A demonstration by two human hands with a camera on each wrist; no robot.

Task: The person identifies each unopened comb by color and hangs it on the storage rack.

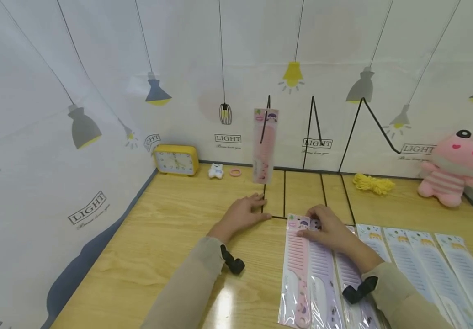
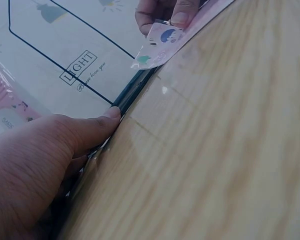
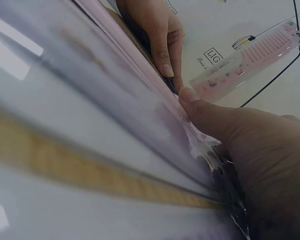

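Right hand (image 1: 330, 227) pinches the top card of the pink packaged comb (image 1: 298, 265), thumb on the header. The comb lies flat on the wooden table (image 1: 166, 237), leftmost in a row of packaged combs (purple ones (image 1: 326, 278) just beside it, blue ones (image 1: 425, 265) further right). Left hand (image 1: 242, 214) rests flat, fingers straight, on the base of the black wire rack (image 1: 312, 132). Another pink comb (image 1: 265, 145) hangs on the rack's left hook.

Packaged combs (image 1: 384, 269) in a row on the tabletop (image 1: 158, 237), right of centre; one comb (image 1: 265, 145) hanging on the rack (image 1: 314, 132) behind; clock (image 1: 176, 160) far left, plush toy (image 1: 454, 169) far right.
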